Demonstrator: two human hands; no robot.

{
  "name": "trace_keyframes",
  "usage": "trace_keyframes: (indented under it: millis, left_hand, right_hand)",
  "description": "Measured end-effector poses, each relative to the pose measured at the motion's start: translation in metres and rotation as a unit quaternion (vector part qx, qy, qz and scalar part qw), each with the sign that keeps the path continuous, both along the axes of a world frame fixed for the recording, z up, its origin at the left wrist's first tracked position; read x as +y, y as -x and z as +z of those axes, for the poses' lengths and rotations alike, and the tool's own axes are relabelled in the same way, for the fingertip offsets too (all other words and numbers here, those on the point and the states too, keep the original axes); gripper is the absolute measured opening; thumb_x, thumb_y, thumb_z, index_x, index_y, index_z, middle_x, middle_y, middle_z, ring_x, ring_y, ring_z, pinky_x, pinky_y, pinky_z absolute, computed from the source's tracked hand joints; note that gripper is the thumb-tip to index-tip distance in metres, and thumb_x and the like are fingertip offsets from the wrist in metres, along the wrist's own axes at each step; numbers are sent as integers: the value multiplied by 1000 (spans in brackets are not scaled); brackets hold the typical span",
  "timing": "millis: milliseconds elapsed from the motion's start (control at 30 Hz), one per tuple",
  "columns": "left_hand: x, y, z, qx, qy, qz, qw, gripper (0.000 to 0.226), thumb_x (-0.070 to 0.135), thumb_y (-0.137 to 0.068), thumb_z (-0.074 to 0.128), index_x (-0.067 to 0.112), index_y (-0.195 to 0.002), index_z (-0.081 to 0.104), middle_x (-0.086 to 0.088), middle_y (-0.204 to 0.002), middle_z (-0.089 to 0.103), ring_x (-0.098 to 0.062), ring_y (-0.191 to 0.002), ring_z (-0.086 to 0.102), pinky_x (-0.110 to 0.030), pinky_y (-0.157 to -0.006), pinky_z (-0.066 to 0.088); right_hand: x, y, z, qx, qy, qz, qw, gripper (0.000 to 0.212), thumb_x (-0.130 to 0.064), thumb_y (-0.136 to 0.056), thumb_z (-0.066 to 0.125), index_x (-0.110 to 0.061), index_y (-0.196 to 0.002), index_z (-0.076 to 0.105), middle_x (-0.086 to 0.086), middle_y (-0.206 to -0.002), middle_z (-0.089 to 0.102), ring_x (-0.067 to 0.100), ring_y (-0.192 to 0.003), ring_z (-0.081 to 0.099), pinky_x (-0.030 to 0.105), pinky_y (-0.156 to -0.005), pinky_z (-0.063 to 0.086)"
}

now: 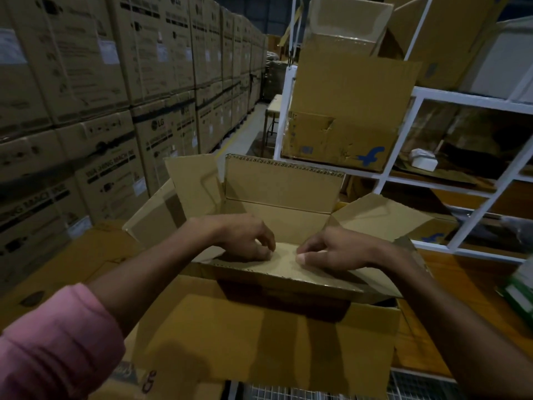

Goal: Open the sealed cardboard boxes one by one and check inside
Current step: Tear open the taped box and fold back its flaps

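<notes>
A brown cardboard box [277,194] stands open in front of me, its far, left and right flaps raised or spread. The near flap [285,269] lies folded across the opening. My left hand [245,236] rests curled on that flap with its fingertips at the flap's far edge. My right hand [337,249] pinches the same edge, thumb on top. A second box [259,342] sits below and nearer to me. The inside of the open box is mostly hidden by the flap and my hands.
Tall stacks of printed appliance cartons [95,96] wall off the left. A white metal rack [432,116] on the right holds another open box [343,111] with a blue logo. A wooden surface [476,284] lies at right, a green-white pack [519,290] at its edge.
</notes>
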State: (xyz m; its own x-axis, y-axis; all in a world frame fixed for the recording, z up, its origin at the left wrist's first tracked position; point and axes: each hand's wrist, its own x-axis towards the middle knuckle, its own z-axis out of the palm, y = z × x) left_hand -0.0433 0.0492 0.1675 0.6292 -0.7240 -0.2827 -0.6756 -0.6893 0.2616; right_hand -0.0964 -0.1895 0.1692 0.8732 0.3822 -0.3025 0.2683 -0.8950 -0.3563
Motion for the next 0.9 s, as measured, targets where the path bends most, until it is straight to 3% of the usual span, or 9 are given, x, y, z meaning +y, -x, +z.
trace_keyframes:
  millis: [100, 267, 367, 500, 567, 633, 700, 800, 900]
  left_hand:
    - [1, 11, 8, 31, -8, 1, 999, 41, 42, -103, 53, 30, -141, 57, 9, -147, 53, -6, -122, 49, -27, -93, 34]
    - [3, 27, 17, 72, -7, 10, 997, 58, 56, -97, 58, 30, -148, 49, 4, -155, 45, -18, -138, 43, -31, -100, 35]
    - [7, 32, 18, 84, -38, 27, 995, 74, 50, -87, 73, 36, -152, 40, 3, -155, 41, -23, -138, 42, -37, -104, 40]
    - [8, 35, 15, 53, -31, 10, 998, 68, 23, -92, 70, 34, -152, 40, 3, -151, 44, -18, -128, 47, -34, -98, 45]
    - [9, 34, 19, 41, -16, -3, 999, 58, 20, -97, 62, 28, -151, 43, 4, -147, 49, -12, -120, 47, -32, -99, 43]
    - [9, 31, 25, 25, 11, -11, 1000, 46, 22, -100, 53, 25, -146, 50, 5, -137, 57, -9, -116, 52, -36, -102, 45]
    - [9, 28, 31, 5, 49, 2, 999, 35, 28, -103, 45, 26, -136, 58, 6, -121, 63, -10, -106, 58, -37, -94, 47]
    - [3, 21, 37, -33, 80, 22, 996, 24, 24, -106, 39, 22, -113, 62, 1, -101, 64, -12, -90, 59, -34, -76, 43]
    - [-4, 11, 42, -52, 89, 32, 994, 25, 21, -105, 38, 31, -91, 56, 6, -92, 60, -11, -86, 57, -37, -77, 43]
  right_hand:
    - [4, 6, 4, 15, -1, 15, 1000, 55, -65, -95, 52, -25, -129, 68, -9, -131, 67, 9, -117, 62, 42, -104, 51]
    - [14, 20, 13, 30, -2, 33, 999, 77, -81, -81, 52, -27, -135, 64, -8, -139, 61, 12, -125, 57, 43, -108, 47]
    - [20, 27, 18, 59, 21, 40, 997, 82, -74, -80, 65, -30, -148, 50, -6, -154, 46, 17, -138, 45, 39, -112, 41]
    - [24, 30, 18, 51, 46, 41, 997, 69, -46, -88, 74, -34, -149, 44, -10, -157, 41, 18, -143, 39, 41, -115, 36]
    - [20, 29, 23, 51, 12, 34, 998, 56, -38, -93, 70, -35, -145, 49, -10, -153, 47, 16, -140, 45, 46, -117, 37]
    - [14, 26, 33, 46, -30, 30, 998, 40, -35, -98, 64, -35, -138, 58, -12, -138, 60, 9, -126, 56, 42, -109, 46]
    - [8, 24, 45, 19, -56, 21, 998, 28, -36, -102, 57, -34, -129, 64, -13, -120, 67, 4, -109, 62, 35, -97, 51]
    - [4, 16, 51, -36, -54, 11, 998, 23, -39, -106, 49, -33, -121, 65, -12, -110, 67, 4, -100, 63, 29, -86, 50]
    - [3, 5, 50, -68, -37, 16, 997, 16, -39, -107, 44, -41, -105, 60, -11, -104, 64, 8, -97, 61, 27, -80, 46]
